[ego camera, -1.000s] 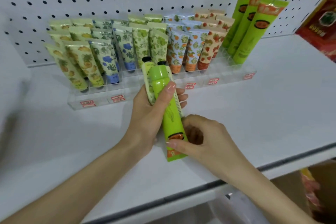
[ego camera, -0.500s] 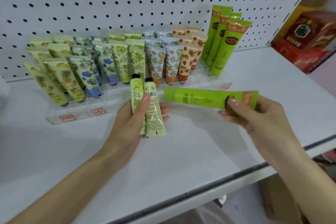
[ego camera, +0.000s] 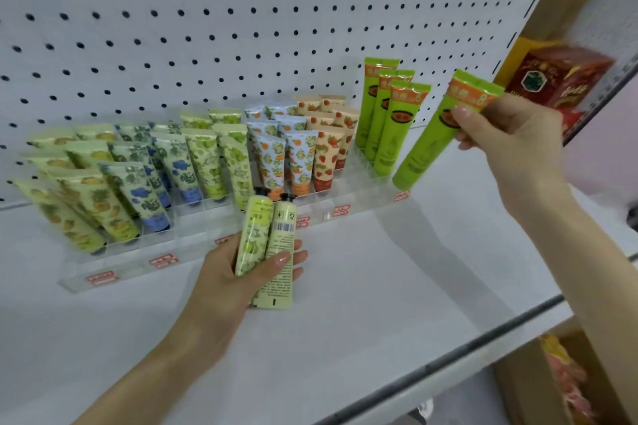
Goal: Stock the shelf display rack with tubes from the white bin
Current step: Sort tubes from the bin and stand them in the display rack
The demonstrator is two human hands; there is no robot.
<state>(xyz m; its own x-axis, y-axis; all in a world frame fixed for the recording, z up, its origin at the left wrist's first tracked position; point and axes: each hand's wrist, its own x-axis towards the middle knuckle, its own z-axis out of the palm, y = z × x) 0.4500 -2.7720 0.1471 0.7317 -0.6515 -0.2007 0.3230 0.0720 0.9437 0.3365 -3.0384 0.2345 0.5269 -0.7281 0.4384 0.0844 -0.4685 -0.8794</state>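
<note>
Tube (ego camera: 428, 141) pinched by the right hand (ego camera: 511, 138) should drop cap-down into the rack (ego camera: 362, 209) beside the green tubes (ego camera: 390, 124); the left hand (ego camera: 224, 283) grips two small tubes (ego camera: 276, 245).

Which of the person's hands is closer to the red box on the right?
Right. The right hand, holding a tall green tube, is just left of and below the red box. The left hand is far to its left and lower, gripping two small tubes.

A shop is shown: pegboard backing (ego camera: 241, 28), white shelf (ego camera: 345, 286), price-labelled display rack (ego camera: 193, 252) filled with tubes (ego camera: 207, 159).
</note>
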